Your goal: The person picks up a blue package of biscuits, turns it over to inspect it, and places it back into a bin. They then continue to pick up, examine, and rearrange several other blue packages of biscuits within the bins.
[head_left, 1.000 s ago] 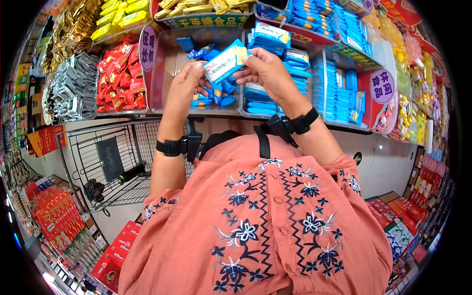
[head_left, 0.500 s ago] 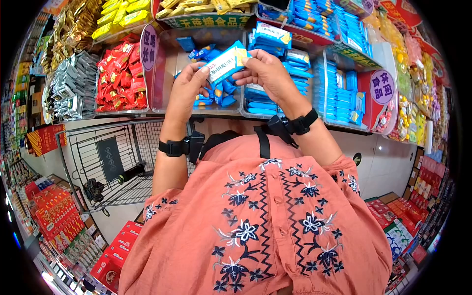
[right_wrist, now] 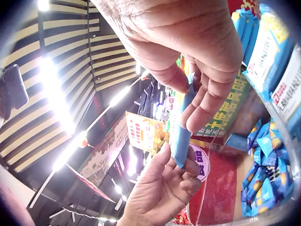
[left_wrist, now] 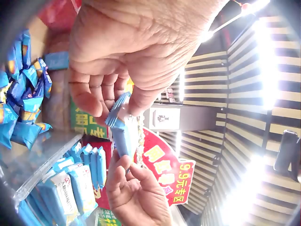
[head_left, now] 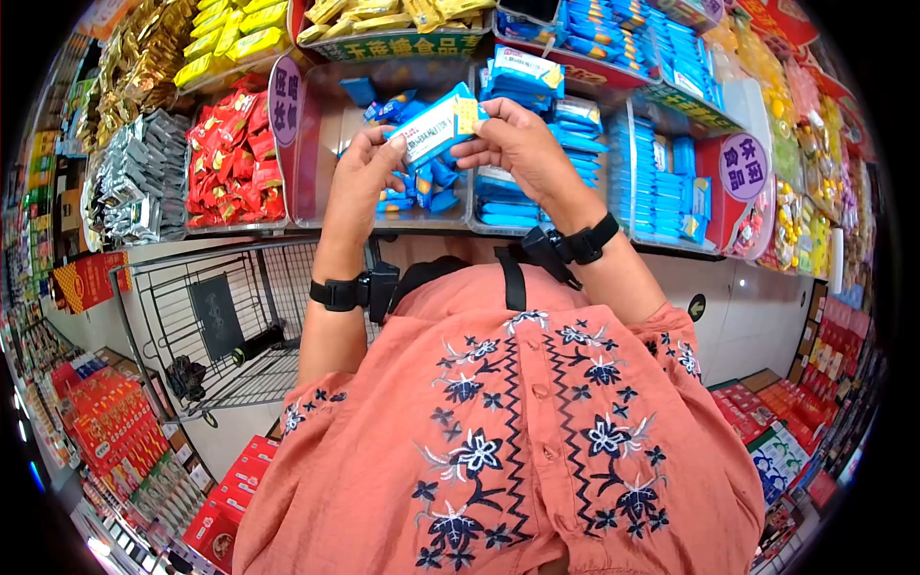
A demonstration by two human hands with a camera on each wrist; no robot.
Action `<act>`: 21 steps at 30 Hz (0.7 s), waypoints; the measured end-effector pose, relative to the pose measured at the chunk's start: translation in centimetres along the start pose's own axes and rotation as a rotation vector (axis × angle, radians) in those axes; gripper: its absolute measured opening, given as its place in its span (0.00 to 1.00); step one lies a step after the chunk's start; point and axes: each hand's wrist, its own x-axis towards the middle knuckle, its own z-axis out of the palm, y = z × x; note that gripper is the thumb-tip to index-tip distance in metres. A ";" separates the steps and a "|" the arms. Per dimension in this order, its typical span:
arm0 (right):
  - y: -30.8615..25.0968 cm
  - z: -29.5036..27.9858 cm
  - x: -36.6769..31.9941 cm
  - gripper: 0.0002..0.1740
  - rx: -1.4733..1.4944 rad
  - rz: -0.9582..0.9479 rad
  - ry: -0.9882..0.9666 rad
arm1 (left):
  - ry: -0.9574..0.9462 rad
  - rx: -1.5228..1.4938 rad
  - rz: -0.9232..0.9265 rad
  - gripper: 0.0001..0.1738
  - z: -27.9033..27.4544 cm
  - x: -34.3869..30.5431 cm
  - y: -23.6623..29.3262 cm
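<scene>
A blue-and-white snack packet (head_left: 433,132) with yellow at its right end is held up between both hands, printed face toward the head camera. My left hand (head_left: 366,171) pinches its left end between thumb and fingers. At the other end my right hand (head_left: 522,144) grips it the same way, thumb on the yellow corner. The left wrist view shows the packet (left_wrist: 123,129) edge-on with its crimped seal near the left thumb. In the right wrist view the packet (right_wrist: 181,136) also appears edge-on, fingers of both hands at its ends.
Below the packet, a clear bin holds loose blue packets (head_left: 436,187). Right of it are stacked blue packets (head_left: 575,144); left are red packets (head_left: 235,149) and silver packets (head_left: 144,177). A wire shopping cart (head_left: 216,316) stands at the lower left, with red boxes (head_left: 240,489) near it.
Between one second and half a second ago, the left hand and the packet's left end shifted slightly right. Both hands keep their hold, and the packet stays nearly in place.
</scene>
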 end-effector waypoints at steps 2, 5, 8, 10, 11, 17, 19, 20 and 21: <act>-0.1 -0.2 -0.1 0.09 0.007 -0.004 0.008 | -0.008 -0.009 -0.005 0.18 0.1 0.3 -0.1; -0.3 -0.5 -0.3 0.10 0.009 -0.026 0.026 | -0.015 -0.014 0.024 0.17 0.5 0.7 0.1; -0.9 -0.9 -0.7 0.12 0.013 -0.105 0.027 | -0.044 0.042 0.117 0.15 1.5 0.8 0.8; -0.9 -1.6 -0.8 0.11 0.027 -0.165 0.007 | -0.093 0.117 0.199 0.15 1.9 0.8 1.0; -1.0 -1.8 -0.8 0.10 0.014 -0.185 0.013 | -0.092 0.178 0.254 0.14 2.0 1.0 0.9; -1.8 -2.6 -1.3 0.10 -0.150 -0.232 0.025 | -0.095 0.169 0.285 0.15 3.4 1.6 0.9; -1.1 -3.6 -1.1 0.12 -0.262 -0.251 0.037 | -0.098 0.163 0.247 0.16 3.7 2.1 0.7; -0.8 -4.3 -0.9 0.12 -0.304 -0.205 0.061 | -0.095 0.163 0.205 0.17 3.8 2.4 0.7; -0.9 -4.7 -0.9 0.12 -0.344 -0.156 0.083 | -0.089 0.163 0.161 0.17 4.0 2.5 0.7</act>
